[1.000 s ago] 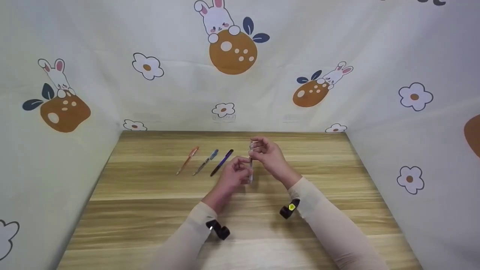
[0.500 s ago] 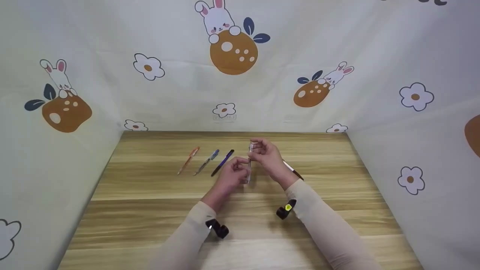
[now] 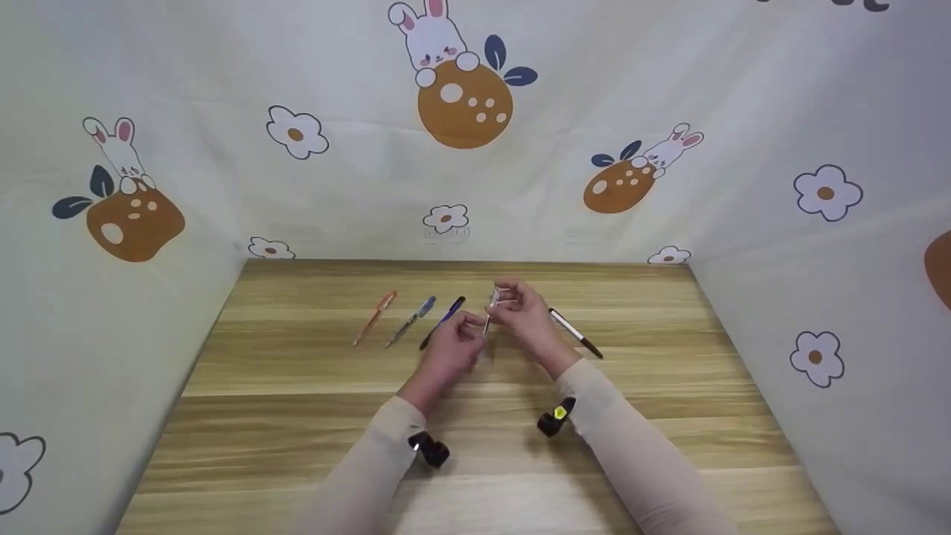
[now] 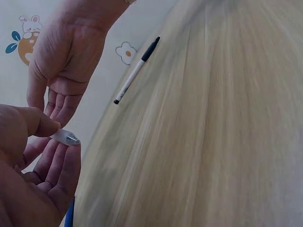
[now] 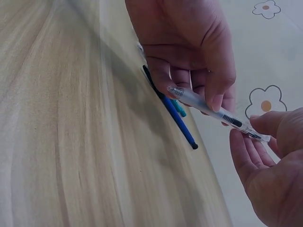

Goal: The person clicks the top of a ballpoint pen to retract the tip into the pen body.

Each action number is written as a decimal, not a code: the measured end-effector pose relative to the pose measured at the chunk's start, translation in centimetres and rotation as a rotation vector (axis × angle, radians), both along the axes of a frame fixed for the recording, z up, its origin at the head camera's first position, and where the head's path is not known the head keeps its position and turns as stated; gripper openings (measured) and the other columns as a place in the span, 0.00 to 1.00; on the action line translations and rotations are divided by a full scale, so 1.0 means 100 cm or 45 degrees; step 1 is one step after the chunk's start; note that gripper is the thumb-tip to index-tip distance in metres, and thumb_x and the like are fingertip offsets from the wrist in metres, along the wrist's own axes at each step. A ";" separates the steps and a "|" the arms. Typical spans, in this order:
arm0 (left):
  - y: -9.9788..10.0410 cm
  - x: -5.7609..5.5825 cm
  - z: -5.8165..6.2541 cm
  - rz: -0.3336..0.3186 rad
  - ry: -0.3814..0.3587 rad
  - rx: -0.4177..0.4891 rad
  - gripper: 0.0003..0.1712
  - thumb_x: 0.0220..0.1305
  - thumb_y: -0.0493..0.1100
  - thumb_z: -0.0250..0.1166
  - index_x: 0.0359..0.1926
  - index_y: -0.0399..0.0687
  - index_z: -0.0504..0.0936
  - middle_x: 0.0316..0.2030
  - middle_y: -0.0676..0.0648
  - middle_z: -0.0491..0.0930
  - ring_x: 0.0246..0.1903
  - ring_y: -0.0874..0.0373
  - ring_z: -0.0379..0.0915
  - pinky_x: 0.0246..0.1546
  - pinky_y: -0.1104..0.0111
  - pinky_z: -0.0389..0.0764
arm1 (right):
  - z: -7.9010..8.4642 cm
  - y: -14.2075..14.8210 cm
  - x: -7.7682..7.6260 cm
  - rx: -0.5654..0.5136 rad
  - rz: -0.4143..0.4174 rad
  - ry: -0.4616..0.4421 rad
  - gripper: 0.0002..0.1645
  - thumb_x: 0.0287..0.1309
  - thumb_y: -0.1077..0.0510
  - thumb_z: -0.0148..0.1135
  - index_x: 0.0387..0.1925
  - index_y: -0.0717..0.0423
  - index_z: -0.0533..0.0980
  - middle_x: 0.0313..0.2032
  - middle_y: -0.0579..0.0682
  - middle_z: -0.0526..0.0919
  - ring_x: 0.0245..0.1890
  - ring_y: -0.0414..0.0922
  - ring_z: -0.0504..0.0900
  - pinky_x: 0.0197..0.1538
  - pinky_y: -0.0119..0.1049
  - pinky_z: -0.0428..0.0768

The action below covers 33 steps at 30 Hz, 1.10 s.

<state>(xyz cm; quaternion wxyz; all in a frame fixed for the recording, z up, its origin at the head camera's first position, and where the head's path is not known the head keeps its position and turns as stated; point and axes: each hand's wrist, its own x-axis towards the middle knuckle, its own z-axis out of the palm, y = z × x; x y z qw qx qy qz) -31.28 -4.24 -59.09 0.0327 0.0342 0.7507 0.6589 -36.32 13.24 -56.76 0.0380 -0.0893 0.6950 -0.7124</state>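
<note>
Both hands hold one clear pen [image 5: 220,116] with a pale grip and a dark refill section, raised above the wooden table. My left hand [image 3: 452,345] pinches it near the tip end, thumb against fingers, and the silvery tip [image 4: 72,139] pokes out past them in the left wrist view. My right hand [image 3: 524,316] pinches the other end, by the clip. In the head view the pen slants, its clip end farther from me. Under and beside the left hand lies a blue pen with black ends [image 3: 451,308]. A white pen with black ends [image 3: 576,333] lies right of the right hand.
Left of the hands, an orange pen [image 3: 375,318] and a pen with a light blue end [image 3: 410,322] lie slanted on the wooden table [image 3: 297,423]. A printed cloth [image 3: 356,186] with rabbits and flowers stands behind the table and along its sides.
Both hands have shifted slightly left with the clear pen, which has gone from nearly straight to slanted. The white pen, hidden earlier behind the right hand and wrist, now shows.
</note>
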 end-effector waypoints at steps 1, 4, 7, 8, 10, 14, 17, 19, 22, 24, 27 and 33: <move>-0.001 -0.001 0.000 0.005 0.003 -0.029 0.17 0.66 0.29 0.68 0.55 0.41 0.84 0.38 0.46 0.82 0.28 0.58 0.77 0.24 0.70 0.79 | -0.001 0.000 0.000 -0.002 -0.001 0.002 0.28 0.66 0.75 0.70 0.66 0.66 0.76 0.53 0.66 0.82 0.47 0.49 0.88 0.54 0.43 0.91; -0.002 -0.002 0.000 0.022 0.024 -0.131 0.17 0.66 0.30 0.70 0.54 0.43 0.85 0.38 0.46 0.84 0.30 0.57 0.78 0.26 0.69 0.80 | -0.005 -0.001 -0.002 0.004 -0.005 0.013 0.29 0.65 0.77 0.69 0.66 0.67 0.76 0.54 0.69 0.82 0.45 0.48 0.88 0.53 0.43 0.91; -0.004 -0.003 -0.001 0.043 0.061 -0.245 0.16 0.65 0.31 0.71 0.53 0.45 0.86 0.37 0.48 0.85 0.33 0.57 0.80 0.31 0.68 0.81 | -0.008 -0.002 -0.003 0.013 -0.016 0.011 0.29 0.65 0.77 0.69 0.66 0.68 0.76 0.53 0.69 0.83 0.44 0.47 0.88 0.52 0.41 0.91; -0.004 -0.003 -0.001 0.047 0.072 -0.280 0.16 0.65 0.32 0.71 0.53 0.45 0.87 0.37 0.49 0.85 0.33 0.57 0.80 0.33 0.67 0.81 | -0.009 -0.002 -0.003 0.014 -0.020 0.008 0.29 0.64 0.78 0.69 0.66 0.69 0.75 0.52 0.68 0.83 0.44 0.47 0.88 0.51 0.41 0.91; -0.006 -0.003 -0.001 0.054 0.099 -0.340 0.15 0.65 0.33 0.72 0.52 0.46 0.87 0.36 0.49 0.86 0.35 0.57 0.81 0.36 0.64 0.82 | -0.010 -0.003 -0.003 0.006 -0.025 -0.013 0.30 0.65 0.78 0.69 0.67 0.69 0.75 0.52 0.65 0.83 0.44 0.47 0.88 0.52 0.41 0.91; -0.007 -0.003 0.001 0.065 0.136 -0.410 0.13 0.67 0.35 0.73 0.52 0.47 0.88 0.36 0.50 0.87 0.35 0.56 0.82 0.39 0.61 0.83 | -0.012 -0.005 -0.004 -0.002 -0.039 -0.050 0.30 0.65 0.77 0.68 0.67 0.68 0.75 0.53 0.63 0.83 0.47 0.46 0.87 0.54 0.40 0.90; -0.007 -0.003 0.002 0.070 0.146 -0.433 0.12 0.69 0.35 0.74 0.52 0.46 0.88 0.36 0.50 0.87 0.35 0.56 0.82 0.39 0.60 0.84 | -0.013 -0.006 -0.005 -0.011 -0.050 -0.065 0.30 0.64 0.77 0.67 0.67 0.68 0.75 0.54 0.64 0.83 0.48 0.47 0.87 0.54 0.41 0.90; -0.008 -0.004 0.002 0.073 0.148 -0.450 0.12 0.69 0.36 0.74 0.52 0.46 0.88 0.36 0.50 0.87 0.35 0.56 0.82 0.39 0.60 0.84 | -0.014 -0.006 -0.005 -0.014 -0.057 -0.069 0.30 0.64 0.77 0.67 0.67 0.69 0.74 0.54 0.64 0.83 0.48 0.47 0.87 0.54 0.42 0.90; -0.010 -0.005 0.001 0.081 0.135 -0.479 0.12 0.69 0.36 0.75 0.52 0.47 0.87 0.37 0.50 0.87 0.35 0.56 0.82 0.40 0.60 0.84 | -0.015 -0.005 -0.006 -0.005 -0.069 -0.066 0.31 0.64 0.77 0.67 0.68 0.71 0.73 0.54 0.63 0.83 0.48 0.48 0.86 0.56 0.45 0.90; -0.011 -0.006 0.002 0.087 0.122 -0.506 0.12 0.69 0.37 0.75 0.52 0.48 0.87 0.37 0.50 0.87 0.36 0.56 0.82 0.41 0.59 0.84 | -0.015 -0.003 -0.006 0.023 -0.082 -0.049 0.30 0.64 0.76 0.67 0.68 0.72 0.73 0.55 0.63 0.83 0.49 0.48 0.86 0.57 0.47 0.90; -0.014 -0.009 0.001 0.091 0.108 -0.551 0.12 0.69 0.39 0.75 0.52 0.48 0.88 0.39 0.51 0.88 0.37 0.56 0.83 0.42 0.58 0.85 | -0.015 0.000 -0.006 0.082 -0.105 -0.017 0.29 0.64 0.75 0.67 0.67 0.71 0.74 0.56 0.65 0.83 0.49 0.50 0.86 0.55 0.46 0.90; -0.019 -0.011 -0.001 0.099 0.103 -0.649 0.11 0.69 0.39 0.74 0.51 0.50 0.89 0.38 0.52 0.87 0.37 0.56 0.83 0.43 0.57 0.84 | -0.012 0.005 -0.004 0.178 -0.116 0.009 0.27 0.65 0.72 0.67 0.65 0.65 0.76 0.59 0.69 0.81 0.52 0.52 0.86 0.49 0.34 0.87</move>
